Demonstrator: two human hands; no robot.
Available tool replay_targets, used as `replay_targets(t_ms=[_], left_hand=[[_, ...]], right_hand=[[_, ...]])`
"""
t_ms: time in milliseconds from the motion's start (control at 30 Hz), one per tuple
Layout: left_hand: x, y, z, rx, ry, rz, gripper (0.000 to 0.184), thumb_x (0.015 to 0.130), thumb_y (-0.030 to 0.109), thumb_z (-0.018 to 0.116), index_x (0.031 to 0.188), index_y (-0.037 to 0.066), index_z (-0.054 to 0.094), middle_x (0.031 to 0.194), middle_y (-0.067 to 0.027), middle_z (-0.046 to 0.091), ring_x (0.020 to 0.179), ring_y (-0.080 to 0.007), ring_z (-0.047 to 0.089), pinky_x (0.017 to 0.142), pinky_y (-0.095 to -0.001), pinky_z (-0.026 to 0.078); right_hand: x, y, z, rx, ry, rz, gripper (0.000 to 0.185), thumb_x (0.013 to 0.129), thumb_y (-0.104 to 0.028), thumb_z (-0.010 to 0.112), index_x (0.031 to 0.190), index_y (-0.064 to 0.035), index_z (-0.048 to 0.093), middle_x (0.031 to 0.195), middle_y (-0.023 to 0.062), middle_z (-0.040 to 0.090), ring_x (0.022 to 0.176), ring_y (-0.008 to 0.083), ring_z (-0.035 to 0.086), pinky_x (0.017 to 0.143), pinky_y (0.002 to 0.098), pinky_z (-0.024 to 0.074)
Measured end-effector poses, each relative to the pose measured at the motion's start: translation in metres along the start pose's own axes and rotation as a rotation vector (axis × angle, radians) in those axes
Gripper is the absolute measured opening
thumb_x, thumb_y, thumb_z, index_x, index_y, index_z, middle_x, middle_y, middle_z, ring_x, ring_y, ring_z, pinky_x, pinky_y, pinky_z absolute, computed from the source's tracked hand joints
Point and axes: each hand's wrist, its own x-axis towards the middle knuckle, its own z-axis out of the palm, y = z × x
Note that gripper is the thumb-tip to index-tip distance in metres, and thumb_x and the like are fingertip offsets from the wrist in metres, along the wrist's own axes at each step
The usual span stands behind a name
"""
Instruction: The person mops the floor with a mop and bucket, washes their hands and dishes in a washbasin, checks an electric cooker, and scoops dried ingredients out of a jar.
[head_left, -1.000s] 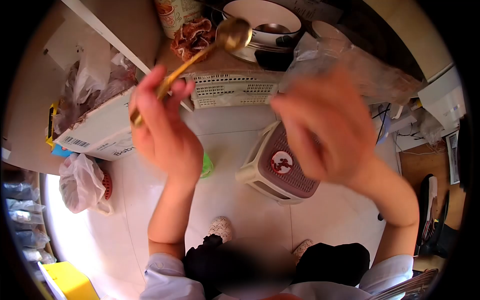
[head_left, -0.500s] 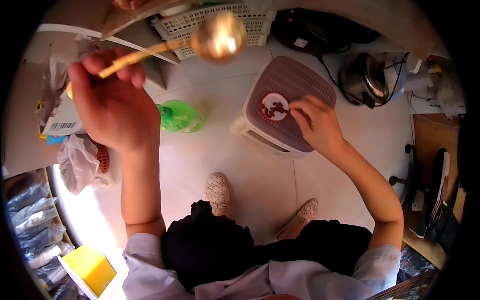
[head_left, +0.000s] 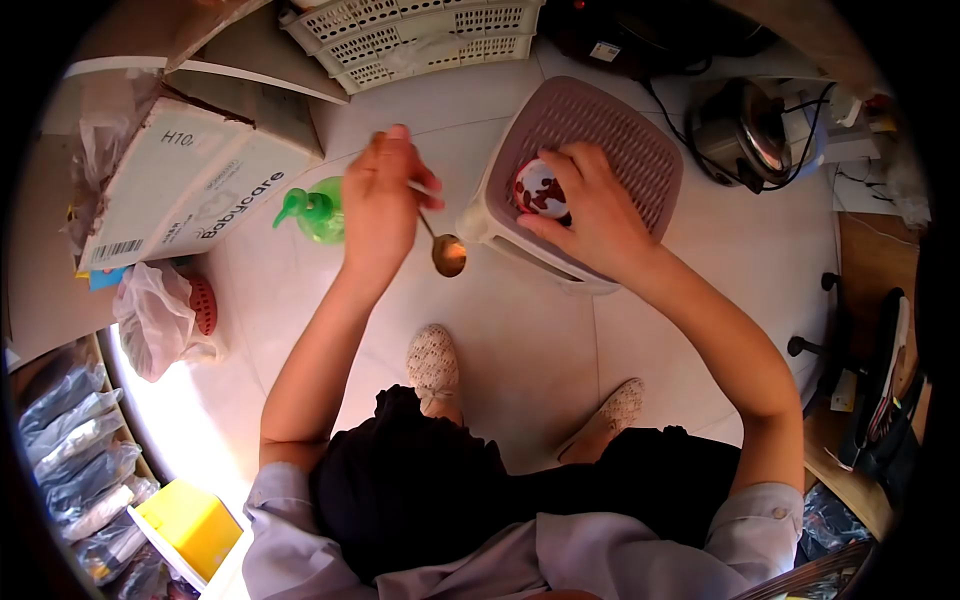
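My left hand (head_left: 382, 205) is closed on the thin handle of a gold-coloured spoon (head_left: 449, 257). The spoon's round bowl points down, above the floor between the green bottle and the stool. My right hand (head_left: 598, 212) is at a small white dish (head_left: 541, 189) with a red rim, thumb and fingers about its right side. Several dark red pieces lie in the dish, part of which the hand covers. Under it is a stool (head_left: 635, 130) with a mauve woven-pattern top and pale sides.
A green pump bottle (head_left: 318, 212) stands on the floor behind my left hand. To the left are a white carton (head_left: 185, 185) and a plastic bag (head_left: 150, 320). A pale slotted crate (head_left: 430, 45) is at the back; a metal kettle-like appliance (head_left: 745, 135) with cables sits right.
My left hand has come down and right with the spoon, which was raised near the camera. My right hand has gone from pinching at the dish's edge to spreading around it.
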Motion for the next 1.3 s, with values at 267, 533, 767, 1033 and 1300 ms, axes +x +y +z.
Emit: replay_targets(t_ms=[267, 533, 767, 1033, 1300], left_hand=[[-0.021, -0.015, 0.017, -0.043, -0.396, -0.237, 0.029, 0.089, 0.032, 0.056, 0.088, 0.004, 0.063, 0.062, 0.0025, 0.05, 0.046, -0.0019, 0.031, 0.042, -0.0185, 0.023], [-0.025, 0.009, 0.02, 0.497, -0.189, 0.46, 0.026, 0.08, 0.02, 0.066, 0.099, 0.002, 0.065, 0.068, -0.0062, 0.055, 0.055, -0.0133, 0.052, 0.047, -0.0261, 0.041], [-0.038, 0.006, 0.023, 1.068, -0.236, 1.164, 0.038, 0.067, 0.016, 0.073, 0.103, 0.006, 0.066, 0.077, -0.0089, 0.06, 0.055, -0.0172, 0.058, 0.044, -0.0267, 0.045], [-0.032, 0.004, 0.015, 0.485, -0.113, 0.571, 0.027, 0.074, 0.01, 0.073, 0.099, 0.002, 0.067, 0.065, -0.004, 0.052, 0.049, -0.0091, 0.041, 0.044, -0.0205, 0.033], [-0.027, 0.021, 0.004, 0.083, -0.069, 0.027, 0.026, 0.085, 0.019, 0.066, 0.099, -0.004, 0.065, 0.073, -0.0023, 0.062, 0.064, -0.0049, 0.051, 0.057, -0.0177, 0.039]], right_hand=[[0.008, -0.02, -0.017, 0.144, 0.101, -0.124, 0.068, 0.067, -0.027, 0.077, 0.119, 0.0034, 0.046, 0.115, 0.0173, 0.043, 0.105, 0.033, 0.045, 0.088, 0.0382, 0.0435], [0.018, -0.042, -0.003, 1.646, 0.188, 0.649, 0.053, 0.095, -0.042, 0.034, 0.121, 0.0034, 0.043, 0.111, 0.0138, 0.052, 0.106, 0.0253, 0.051, 0.092, 0.0363, 0.0433], [0.032, -0.049, -0.023, 2.17, 0.037, 0.815, 0.047, 0.096, -0.025, 0.02, 0.124, 0.0053, 0.042, 0.119, 0.0207, 0.05, 0.111, 0.0305, 0.051, 0.098, 0.0391, 0.0421], [0.032, -0.055, -0.013, 2.241, 0.093, 0.89, 0.036, 0.093, -0.019, 0.033, 0.113, 0.0058, 0.048, 0.109, 0.0184, 0.053, 0.106, 0.0292, 0.053, 0.093, 0.0406, 0.0457], [0.029, -0.052, -0.012, 1.973, 0.084, 0.945, 0.025, 0.094, -0.025, 0.043, 0.088, -0.0033, 0.054, 0.078, 0.0072, 0.054, 0.07, 0.0158, 0.051, 0.062, 0.028, 0.0441]])
